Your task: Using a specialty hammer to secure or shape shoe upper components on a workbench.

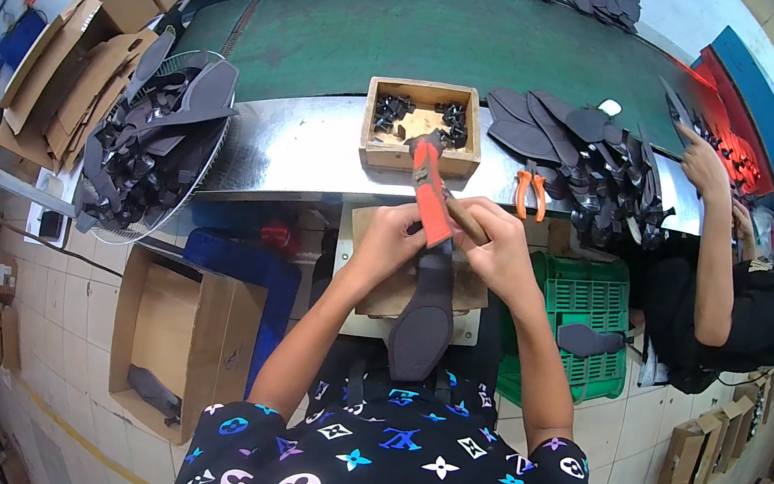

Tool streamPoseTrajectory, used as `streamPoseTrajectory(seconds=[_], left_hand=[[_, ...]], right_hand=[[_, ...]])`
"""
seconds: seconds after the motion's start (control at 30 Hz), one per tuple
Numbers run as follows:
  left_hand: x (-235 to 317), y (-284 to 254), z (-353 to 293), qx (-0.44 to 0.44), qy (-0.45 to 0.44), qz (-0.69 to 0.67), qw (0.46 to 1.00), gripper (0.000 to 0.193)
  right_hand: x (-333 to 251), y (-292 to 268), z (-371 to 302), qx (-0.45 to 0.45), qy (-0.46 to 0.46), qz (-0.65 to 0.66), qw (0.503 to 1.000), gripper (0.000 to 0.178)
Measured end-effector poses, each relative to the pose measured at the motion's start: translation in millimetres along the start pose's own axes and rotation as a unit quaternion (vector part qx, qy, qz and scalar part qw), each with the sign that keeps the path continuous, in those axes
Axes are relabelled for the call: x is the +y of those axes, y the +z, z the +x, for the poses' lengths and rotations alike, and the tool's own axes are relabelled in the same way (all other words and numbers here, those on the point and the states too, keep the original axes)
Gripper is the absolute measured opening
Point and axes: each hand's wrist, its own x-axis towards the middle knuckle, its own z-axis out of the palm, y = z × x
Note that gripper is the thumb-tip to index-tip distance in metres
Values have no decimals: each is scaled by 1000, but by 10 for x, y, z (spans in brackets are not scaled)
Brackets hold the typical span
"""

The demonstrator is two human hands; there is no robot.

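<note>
The right hand point(497, 249) is closed around a wooden handle, and from its grip an orange-red tool point(431, 193) slants up and away toward the small wooden box point(422, 126) on the bench point(301, 142). The left hand point(393, 238) is closed too, its fingers pinching the upper end of a dark sole piece point(424, 314) just beside the tool's lower end; the sole piece hangs down between the forearms over a slab of cardboard point(400, 290), its rounded end toward the person's lap. The two hands sit close together, almost touching across the tool. The wooden box holds small black parts in its two far corners. To the right of it lie orange-handled pliers point(531, 192), and past them a heap of dark sole pieces point(574, 145). A wire basket point(159, 145) full of more dark pieces stands on the left, with flattened cardboard boxes beside it. On the right a co-worker's hand point(704, 161) rests by the far heap, above a green plastic crate point(582, 319).
</note>
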Motion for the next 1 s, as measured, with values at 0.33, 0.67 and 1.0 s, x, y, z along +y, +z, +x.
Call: streamPoseTrajectory(seconds=[0.33,0.67,1.0], left_hand=[[-105,-17,8,33,2,-35,999,26],[-97,-66,11,-29,-79,-146,986,23],[-95,-81,38,-53,-97,-212,971,26]], right_hand=[[-3,32,-48,-5,3,-48,999,23],[-407,-15,-266,48,60,58,995,30],[-877,-155,-760,29,134,-69,988,39]])
